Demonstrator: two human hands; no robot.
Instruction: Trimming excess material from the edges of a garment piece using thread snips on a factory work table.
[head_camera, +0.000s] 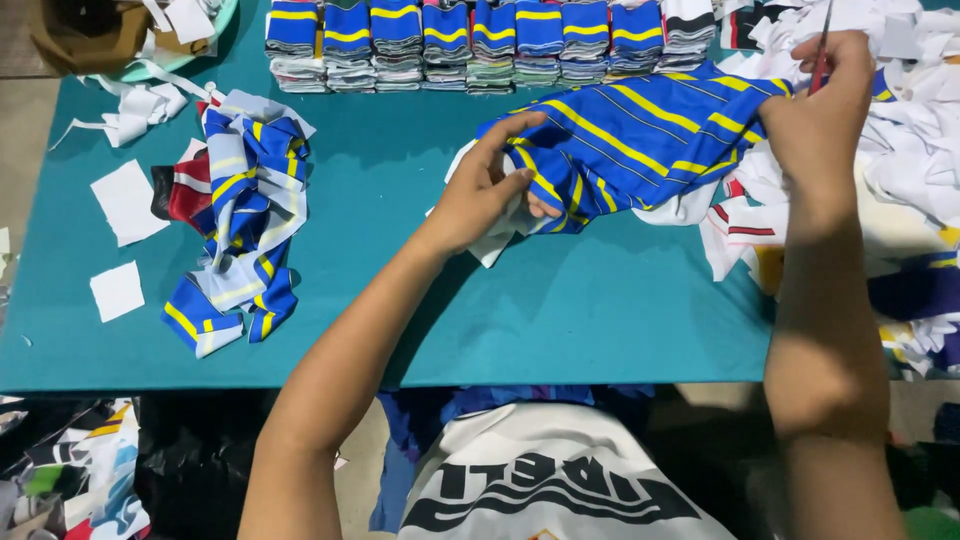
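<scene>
My left hand pinches the soft, floppy blue striped cloth at its edge, my right hand pinches the far corner and a thin red tool.

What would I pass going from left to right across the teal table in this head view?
White paper squares → heap of blue, yellow and white fabric strips → left hand gripping the blue striped cloth → right hand with a thin red tool → pile of white scraps.
</scene>
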